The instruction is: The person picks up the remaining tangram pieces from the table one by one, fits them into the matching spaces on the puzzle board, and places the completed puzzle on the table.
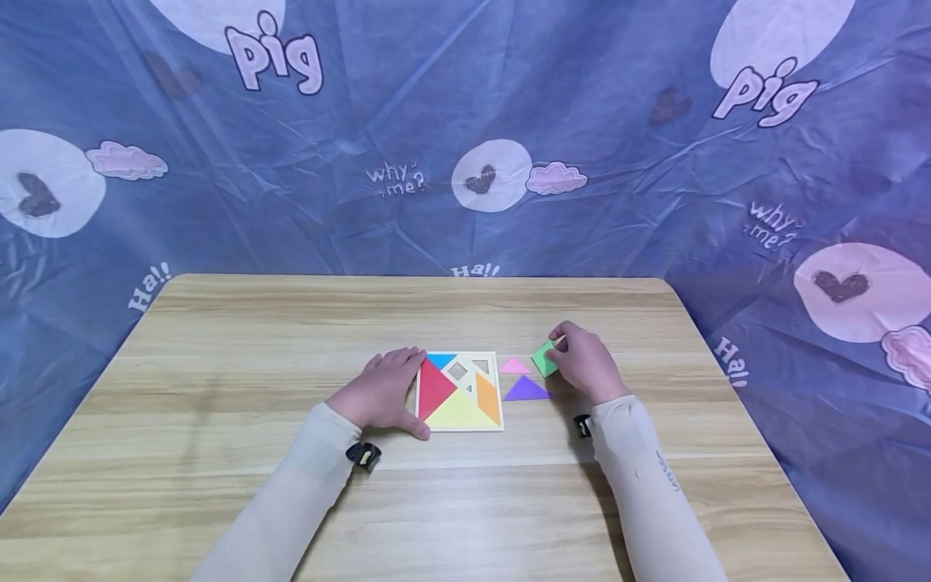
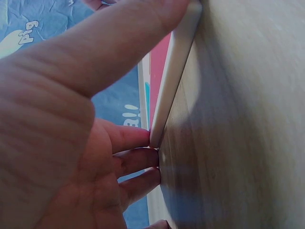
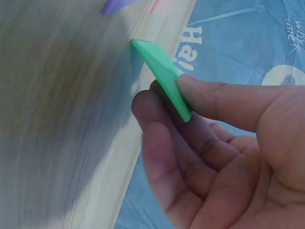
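Well, your left hand (image 1: 381, 390) is spread wide at 9 o'clock on the puzzle tray (image 1: 465, 429), thumb and fingers touching its edge. Your right hand (image 1: 585, 364) pinches the green piece (image 1: 541, 360), tilted, near 2 o'clock from the tray (it's hard to tell if it touches the table (image 1: 451, 501)). Inside, a red piece (image 1: 435, 388) sits at 9, a yellow piece (image 1: 461, 412) at 6. Outside lie a pink triangle (image 1: 515, 367) and, at its 5 o'clock, a purple triangle (image 1: 527, 390).

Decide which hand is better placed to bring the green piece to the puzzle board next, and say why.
Probably the right hand: it pinches the green piece, while the left hand holds the left side of the puzzle board.
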{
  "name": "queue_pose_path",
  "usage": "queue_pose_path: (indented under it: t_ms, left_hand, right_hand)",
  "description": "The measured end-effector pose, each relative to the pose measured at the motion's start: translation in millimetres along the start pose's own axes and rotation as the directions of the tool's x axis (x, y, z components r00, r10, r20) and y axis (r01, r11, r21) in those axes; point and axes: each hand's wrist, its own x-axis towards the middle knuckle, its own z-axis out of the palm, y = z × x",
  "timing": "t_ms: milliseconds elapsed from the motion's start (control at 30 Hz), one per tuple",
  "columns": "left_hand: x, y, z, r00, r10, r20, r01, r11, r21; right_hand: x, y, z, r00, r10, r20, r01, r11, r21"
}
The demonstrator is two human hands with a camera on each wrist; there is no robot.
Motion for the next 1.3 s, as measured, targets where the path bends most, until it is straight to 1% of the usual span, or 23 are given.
queue_pose_path:
  t_ms: [167,267,333,600,767,1000,1100,1300]
  left_hand:
    - [-0.8,0.7,-0.5,1.0,0.001,-0.008,-0.001,1.0,-0.001]
    - [-0.6,0.3,-0.1,1.0,-0.001,-0.01,0.001,1.0,0.0]
    - [-0.2,0.0,0.6,1.0,-0.007,-0.008,0.007,1.0,0.005]
    - [-0.2,0.2,2.3,1.0,-0.005,-0.01,0.005,1.0,0.008]
    - [-0.4,0.2,2.9,1.0,-0.005,-0.014,0.006,1.0,0.006]
    - [0.1,0.3,3.5,1.0,-0.013,-0.003,0.013,1.0,0.02]
    - [0.0,0.8,3.6,1.0,-0.012,-0.007,0.012,1.0,0.011]
    - [-0.4,1.5,4.6,1.0,-0.02,-0.007,0.02,1.0,0.022]
  right_hand:
    - [0,-3,-1,0.995,-0.057,-0.085,0.054,0.998,-0.03]
    - [1,-5,-2,0.99,-0.062,-0.13,0.057,0.997,-0.044]
    - [0,-6,-2,0.987,-0.062,-0.146,0.058,0.998,-0.03]
    - [-2,-9,-3,0.983,-0.09,-0.162,0.097,0.995,0.033]
    - [-4,-14,-4,0.983,-0.091,-0.161,0.104,0.992,0.071]
    - [-6,-19,-4,0.983,-0.096,-0.155,0.113,0.988,0.108]
    - [-6,-20,-3,0.983,-0.102,-0.153,0.121,0.986,0.117]
    - [-7,-23,-2,0.978,-0.116,-0.175,0.138,0.983,0.119]
